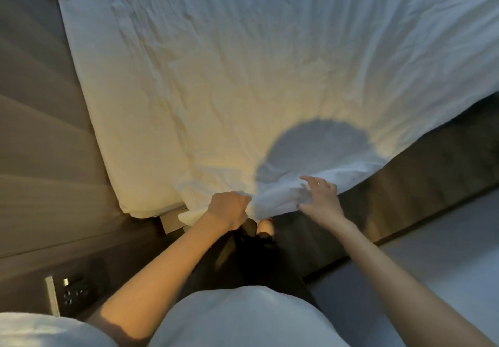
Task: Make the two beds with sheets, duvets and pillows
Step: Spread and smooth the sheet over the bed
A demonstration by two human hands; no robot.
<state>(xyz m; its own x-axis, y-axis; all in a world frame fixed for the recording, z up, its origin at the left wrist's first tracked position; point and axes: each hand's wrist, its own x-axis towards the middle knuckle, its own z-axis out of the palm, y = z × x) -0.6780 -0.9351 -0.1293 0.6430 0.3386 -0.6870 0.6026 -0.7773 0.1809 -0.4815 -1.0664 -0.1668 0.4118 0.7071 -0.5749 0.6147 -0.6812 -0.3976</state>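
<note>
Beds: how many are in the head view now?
1. The bed fills the upper frame, covered by a white sheet; the left hand grips its near corner. A second bed may lie outside the frame.

Dim, warm light pools on the white sheet (243, 76), a rounded shadow (316, 149) near its edge; wide-angle bending at borders.

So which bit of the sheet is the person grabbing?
Find the big white bed, then follow its near edge to the corner by the brown wall. There the sheet is scrunched into a bunch in the left hand, just left of the open right hand; everywhere else it lies spread out.
</note>
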